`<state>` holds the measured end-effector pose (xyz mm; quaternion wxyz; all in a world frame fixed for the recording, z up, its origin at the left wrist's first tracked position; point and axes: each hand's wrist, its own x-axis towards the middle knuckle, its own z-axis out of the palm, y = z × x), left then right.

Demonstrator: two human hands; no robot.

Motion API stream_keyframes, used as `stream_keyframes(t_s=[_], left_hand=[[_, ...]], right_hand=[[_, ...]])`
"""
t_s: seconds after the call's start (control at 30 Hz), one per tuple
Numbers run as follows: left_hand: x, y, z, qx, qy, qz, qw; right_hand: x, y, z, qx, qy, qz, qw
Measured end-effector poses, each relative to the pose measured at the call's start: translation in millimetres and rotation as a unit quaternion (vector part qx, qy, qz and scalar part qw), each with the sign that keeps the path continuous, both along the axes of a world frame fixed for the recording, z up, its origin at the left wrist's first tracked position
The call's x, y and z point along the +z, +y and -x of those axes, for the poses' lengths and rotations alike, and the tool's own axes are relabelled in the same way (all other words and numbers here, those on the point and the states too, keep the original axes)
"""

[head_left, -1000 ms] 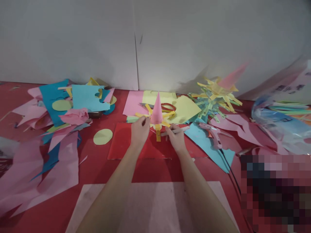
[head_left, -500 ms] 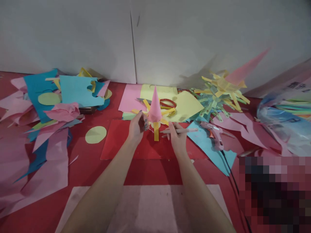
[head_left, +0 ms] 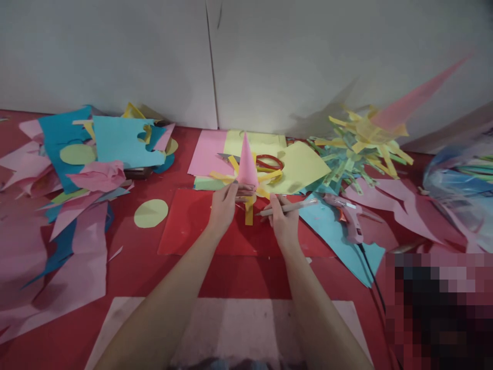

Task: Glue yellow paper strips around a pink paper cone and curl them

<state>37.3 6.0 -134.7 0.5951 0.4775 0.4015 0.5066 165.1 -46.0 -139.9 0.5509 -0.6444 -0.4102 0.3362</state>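
A pink paper cone (head_left: pixel 247 162) stands upright in front of me, with yellow paper strips (head_left: pixel 249 213) spreading out around its base. My left hand (head_left: pixel 224 205) is at the cone's lower left, its fingers closed against the base and covering part of it. My right hand (head_left: pixel 283 216) grips a pale pen (head_left: pixel 300 205) on the other side, the pen's tip pointing left toward the front yellow strip. Below both hands is a red board (head_left: pixel 188 226).
Scissors (head_left: pixel 269 162) with red handles lie behind the cone on pink and yellow sheets. To the right are a pink glue gun (head_left: pixel 351 218), its cord, and a finished-looking paper piece with a cone (head_left: pixel 419 100). Cut paper scraps (head_left: pixel 88 231) cover the left side.
My left hand has moved right, its fingers now across the front of the cone's base. My right hand still has the pen, slightly shifted. The view has moved slightly.
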Motion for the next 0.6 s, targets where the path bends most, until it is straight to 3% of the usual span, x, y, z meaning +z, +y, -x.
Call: stream_keyframes(t_s=[0.17,0.3,0.6], left_hand=[[-6.6,-2.0,-0.3,0.045,0.106,-0.065,0.991],[-9.4,-0.8,1.5,0.079,0.223,-0.086,0.968],[5.4,-0.1,2.5,0.029,0.377,-0.146,0.914]], right_hand=[[5.0,-0.4,1.4,-0.003,0.014,-0.017,1.0],[6.0,-0.5,1.8,0.0,0.021,-0.015,1.0],[6.7,-0.6,2.3,0.005,0.017,-0.026,1.0]])
